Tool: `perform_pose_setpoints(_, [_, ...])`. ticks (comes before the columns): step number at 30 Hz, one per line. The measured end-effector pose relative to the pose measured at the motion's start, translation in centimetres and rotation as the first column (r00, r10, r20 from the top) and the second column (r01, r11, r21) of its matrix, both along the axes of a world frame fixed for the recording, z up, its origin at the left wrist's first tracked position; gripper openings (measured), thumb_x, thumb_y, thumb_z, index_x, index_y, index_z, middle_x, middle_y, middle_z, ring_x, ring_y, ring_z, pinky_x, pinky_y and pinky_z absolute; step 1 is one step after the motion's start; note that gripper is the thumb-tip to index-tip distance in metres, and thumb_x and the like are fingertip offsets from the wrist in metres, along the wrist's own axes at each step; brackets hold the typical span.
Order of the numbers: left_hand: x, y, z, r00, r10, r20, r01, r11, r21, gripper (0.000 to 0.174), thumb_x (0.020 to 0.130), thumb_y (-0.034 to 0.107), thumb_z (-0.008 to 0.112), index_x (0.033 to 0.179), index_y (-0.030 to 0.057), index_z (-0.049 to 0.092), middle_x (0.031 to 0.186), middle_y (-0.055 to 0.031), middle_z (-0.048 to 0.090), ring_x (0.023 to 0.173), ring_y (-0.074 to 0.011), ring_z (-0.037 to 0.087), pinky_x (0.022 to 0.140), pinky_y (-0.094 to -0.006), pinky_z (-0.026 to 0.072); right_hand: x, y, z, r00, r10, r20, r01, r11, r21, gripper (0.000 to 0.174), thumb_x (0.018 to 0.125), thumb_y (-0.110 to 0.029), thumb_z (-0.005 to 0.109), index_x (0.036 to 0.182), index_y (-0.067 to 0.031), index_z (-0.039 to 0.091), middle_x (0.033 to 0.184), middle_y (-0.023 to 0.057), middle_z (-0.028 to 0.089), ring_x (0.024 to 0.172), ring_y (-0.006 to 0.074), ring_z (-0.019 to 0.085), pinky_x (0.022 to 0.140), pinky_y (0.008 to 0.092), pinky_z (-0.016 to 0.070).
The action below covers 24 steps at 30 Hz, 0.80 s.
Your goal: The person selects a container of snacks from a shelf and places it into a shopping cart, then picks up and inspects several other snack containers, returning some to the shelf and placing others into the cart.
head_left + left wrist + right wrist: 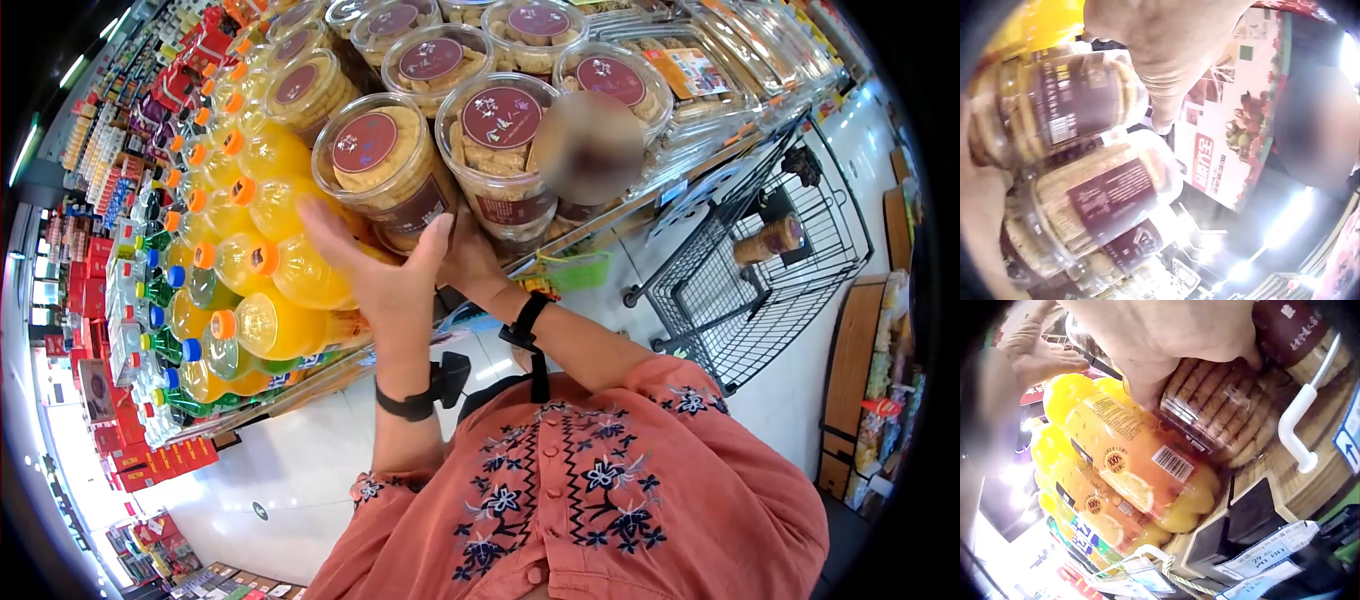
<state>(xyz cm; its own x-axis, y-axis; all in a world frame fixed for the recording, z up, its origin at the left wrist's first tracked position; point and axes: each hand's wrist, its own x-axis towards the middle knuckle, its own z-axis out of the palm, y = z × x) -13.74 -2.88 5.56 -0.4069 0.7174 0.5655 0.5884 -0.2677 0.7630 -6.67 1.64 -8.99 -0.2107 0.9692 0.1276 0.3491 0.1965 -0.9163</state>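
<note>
In the head view a clear round tub of cookies [385, 170] with a maroon lid label tilts at the front of the tub rows. My left hand [375, 275] is beside its lower left, fingers spread and thumb raised. My right hand [472, 262] is at the tub's lower right, partly hidden behind my left thumb. From the right wrist, my right hand [1179, 334] holds a tub of stacked brown cookies [1219, 403], thumb and fingers on either side. My left hand [1038, 353] appears there with fingers extended. More labelled tubs [1113, 194] fill the left wrist view.
Orange-capped juice bottles [290, 265] crowd the shelf left of the tubs. Price tags [1272, 547] and a white hook [1300, 428] line the wooden shelf edge. A wire shopping cart [750, 310] stands at right, with a tub [768, 242] inside. Flat clear packs [700, 85] lie behind.
</note>
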Motion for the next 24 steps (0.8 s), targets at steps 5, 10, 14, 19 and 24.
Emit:
perform_pose_setpoints(5, [-2.3, 1.2, 8.2, 0.850, -0.015, -0.527, -0.044, 0.994, -0.101, 0.122, 0.069, 0.047, 0.093, 0.155, -0.0075, 0.027, 0.154, -0.0308, 0.039, 0.146, -0.0436, 0.036, 0.118, -0.0469, 0.0333, 0.4, -0.1, 0.7, 1.000, 0.009, -0.013, -0.008, 0.996, 0.084, 0.117, 0.073, -0.042, 0.089, 0.152, 0.0059, 0.017, 0.149, 0.0352, 0.041, 0.140, 0.0483, 0.041, 0.116, 0.0483, 0.0371])
perform_pose_setpoints(10, [-4.6, 5.5, 10.1, 0.689, -0.285, -0.666, 0.071, 0.941, -0.330, 0.121, 0.069, 0.056, 0.088, 0.155, -0.0056, 0.031, 0.151, -0.0317, 0.042, 0.141, -0.0453, 0.042, 0.116, -0.0477, 0.0380, 0.5, -0.4, 0.6, 0.999, -0.037, 0.036, 0.032, 0.991, 0.132, 0.117, 0.074, -0.041, 0.089, 0.151, 0.0093, 0.018, 0.141, 0.0375, 0.045, 0.135, 0.0510, 0.045, 0.113, 0.0484, 0.0389])
perform_pose_setpoints(14, [-5.1, 7.1, 9.9, 0.700, -0.409, -0.585, 0.039, 0.840, -0.541, 0.118, 0.068, 0.057, 0.086, 0.154, -0.0057, 0.035, 0.147, -0.0318, 0.047, 0.137, -0.0454, 0.047, 0.113, -0.0468, 0.0419, 1.0, -0.5, 1.0, 0.998, 0.052, -0.043, -0.050, 0.998, 0.040, 0.114, 0.076, -0.039, 0.087, 0.153, 0.0055, 0.016, 0.152, 0.0359, 0.035, 0.143, 0.0497, 0.036, 0.118, 0.0487, 0.0325])
perform_pose_setpoints(19, [-5.4, 6.9, 9.1, 0.709, -0.371, -0.600, 0.076, 0.886, -0.458, 0.111, 0.071, 0.052, 0.083, 0.153, -0.0049, 0.037, 0.142, -0.0303, 0.051, 0.133, -0.0435, 0.050, 0.110, -0.0455, 0.0436, 1.0, -0.6, 1.0, 0.998, 0.044, -0.054, -0.038, 0.994, 0.107, 0.115, 0.078, -0.038, 0.086, 0.154, 0.0066, 0.014, 0.154, 0.0366, 0.031, 0.145, 0.0498, 0.033, 0.119, 0.0482, 0.0313])
perform_pose_setpoints(24, [-5.5, 5.3, 11.0, 0.750, -0.298, -0.590, 0.024, 0.904, -0.426, 0.103, 0.077, 0.042, 0.085, 0.155, -0.0042, 0.036, 0.143, -0.0274, 0.050, 0.128, -0.0323, 0.057, 0.108, -0.0410, 0.0462, 2.0, -2.2, 1.9, 0.997, 0.056, 0.047, -0.063, 0.985, 0.159, 0.114, 0.080, -0.031, 0.085, 0.157, 0.0085, 0.011, 0.154, 0.0382, 0.030, 0.143, 0.0525, 0.034, 0.119, 0.0479, 0.0332])
